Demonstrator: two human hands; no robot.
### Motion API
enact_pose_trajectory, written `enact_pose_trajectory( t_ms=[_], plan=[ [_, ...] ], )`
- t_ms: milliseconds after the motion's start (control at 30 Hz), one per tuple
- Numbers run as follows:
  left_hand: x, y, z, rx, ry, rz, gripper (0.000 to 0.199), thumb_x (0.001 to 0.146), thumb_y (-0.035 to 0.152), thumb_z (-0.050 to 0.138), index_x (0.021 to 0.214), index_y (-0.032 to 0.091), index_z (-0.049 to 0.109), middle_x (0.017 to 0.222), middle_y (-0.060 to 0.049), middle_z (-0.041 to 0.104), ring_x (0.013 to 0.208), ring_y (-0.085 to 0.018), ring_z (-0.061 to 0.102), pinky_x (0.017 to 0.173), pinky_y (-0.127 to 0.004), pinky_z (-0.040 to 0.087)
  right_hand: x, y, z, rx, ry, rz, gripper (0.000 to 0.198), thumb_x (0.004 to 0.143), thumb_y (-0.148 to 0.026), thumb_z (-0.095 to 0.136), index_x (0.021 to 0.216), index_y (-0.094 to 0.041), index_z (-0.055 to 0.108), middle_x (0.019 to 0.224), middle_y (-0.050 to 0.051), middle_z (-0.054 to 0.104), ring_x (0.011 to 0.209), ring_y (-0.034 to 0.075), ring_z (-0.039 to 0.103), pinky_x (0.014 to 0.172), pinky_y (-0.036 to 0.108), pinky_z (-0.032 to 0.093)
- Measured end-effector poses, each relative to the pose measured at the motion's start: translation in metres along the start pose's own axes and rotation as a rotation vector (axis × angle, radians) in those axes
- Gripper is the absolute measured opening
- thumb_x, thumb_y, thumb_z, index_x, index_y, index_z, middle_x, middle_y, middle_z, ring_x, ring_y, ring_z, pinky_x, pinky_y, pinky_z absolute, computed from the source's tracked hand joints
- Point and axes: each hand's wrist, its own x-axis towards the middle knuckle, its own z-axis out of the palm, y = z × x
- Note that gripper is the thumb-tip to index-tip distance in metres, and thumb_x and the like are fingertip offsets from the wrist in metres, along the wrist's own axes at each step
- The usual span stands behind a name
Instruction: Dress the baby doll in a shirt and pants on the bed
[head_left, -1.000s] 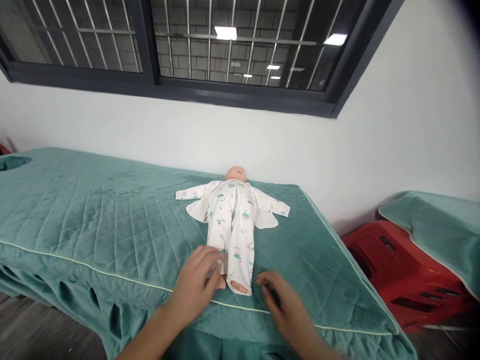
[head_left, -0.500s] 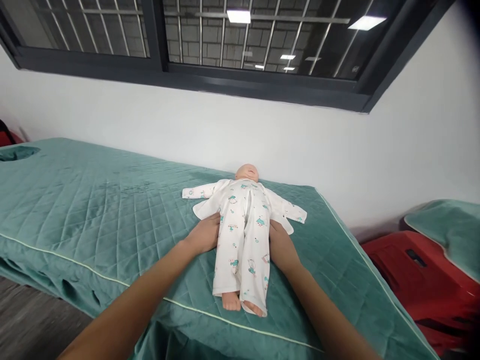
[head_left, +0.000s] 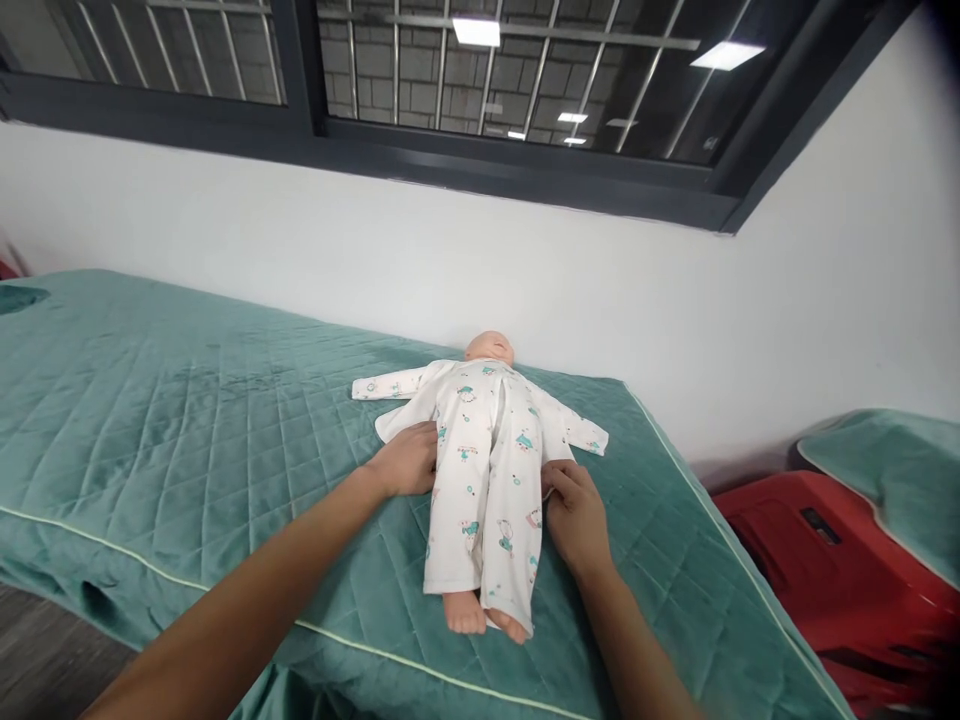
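A baby doll lies on its back, head toward the wall and bare feet toward me. It wears a white printed long-sleeved shirt with both sleeves spread out, and matching trousers over its front. My left hand rests against the doll's left-of-view side at the trousers; its fingertips are hidden beneath the clothing. On the other side, my right hand has curled fingers closed on the lower edge of the shirt, beside the trouser leg.
A green quilted bed cover with pale piping lies under the doll. The white wall and a dark-framed window with bars rise behind. To the right stands a red plastic stool with a green cloth on it.
My right hand has shifted slightly and its fingers have curled onto the shirt's edge, drawing that flap inward. My left hand stays at the doll's side. The view has moved slightly.
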Motion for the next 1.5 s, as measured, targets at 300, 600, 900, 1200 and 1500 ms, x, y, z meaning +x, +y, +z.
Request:
enact_pose_trajectory(
  t_ms=[300,600,900,1200,1500],
  plan=[
    [-0.002,0.003,-0.003,0.001,-0.008,-0.003,0.022,0.078,0.026,0.06,0.096,0.019,0.069,0.1,-0.011,0.068,0.105,-0.027,0.059,0.096,-0.042,0.045,-0.004,-0.01,0.007,-0.179,-0.2,-0.309,0.039,0.085,-0.022,0.052,0.121,-0.012,0.063,0.12,0.017,0.063,0.121,0.03,0.051,0.113,0.052,0.027],
    [-0.007,0.004,0.001,0.116,0.046,-0.039,0.015,0.084,0.022,0.057,0.083,0.015,0.07,0.091,-0.012,0.07,0.094,-0.025,0.063,0.088,-0.039,0.048,-0.007,-0.018,-0.005,0.101,-0.247,-0.301,0.035,0.083,-0.007,0.047,0.103,-0.023,0.072,0.102,0.007,0.071,0.106,0.023,0.06,0.097,0.041,0.045],
    [-0.042,0.025,0.002,0.079,0.2,-0.075,0.018,0.083,0.014,0.056,0.087,0.019,0.073,0.096,-0.008,0.073,0.113,-0.023,0.058,0.105,-0.041,0.041,-0.013,-0.014,-0.005,0.071,-0.239,-0.251,0.035,0.083,-0.004,0.045,0.099,-0.02,0.071,0.1,0.006,0.07,0.104,0.022,0.06,0.095,0.039,0.043],
    [-0.061,0.03,0.004,-0.101,0.128,-0.156,0.036,0.076,0.002,0.045,0.082,0.025,0.073,0.091,-0.001,0.075,0.126,-0.022,0.053,0.119,-0.052,0.016,-0.032,-0.027,-0.014,-0.083,-0.263,-0.242,0.044,0.086,-0.003,0.044,0.112,-0.027,0.07,0.123,0.004,0.067,0.119,0.025,0.055,0.094,0.043,0.044],
    [-0.058,-0.001,0.012,-0.181,0.512,-0.547,0.027,0.086,0.02,0.043,0.1,0.019,0.067,0.128,-0.009,0.063,0.12,-0.023,0.055,0.105,-0.041,0.041,-0.059,-0.007,-0.021,0.132,-0.164,0.002,0.03,0.095,-0.028,0.045,0.119,-0.027,0.063,0.131,0.006,0.062,0.124,0.024,0.054,0.107,0.047,0.04]
  ],
)
